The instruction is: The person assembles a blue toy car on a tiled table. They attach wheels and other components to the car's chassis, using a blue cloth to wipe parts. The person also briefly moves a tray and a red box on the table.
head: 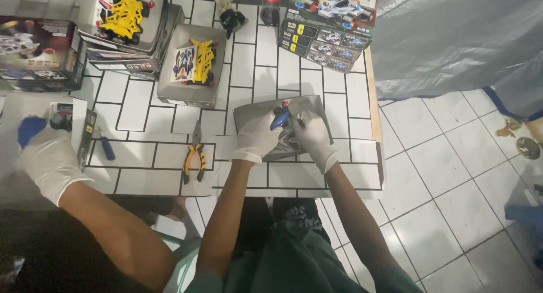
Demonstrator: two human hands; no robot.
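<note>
Small toy car (287, 139) sits in a grey tray (308, 107) at the table's right end. Gloved left hand (255, 138) has fingers curled around a blue-handled tool (279, 120); gloved right hand (313, 136) pinches the car. Yellow-handled pliers (195, 156) lie left. A co-worker's gloved hand (50, 160) rests far left.

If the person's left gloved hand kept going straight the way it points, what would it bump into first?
The left hand points up and right, so it would first meet the blue piece of the toy car, inside the grey tray, though depth is hard to judge.
</note>
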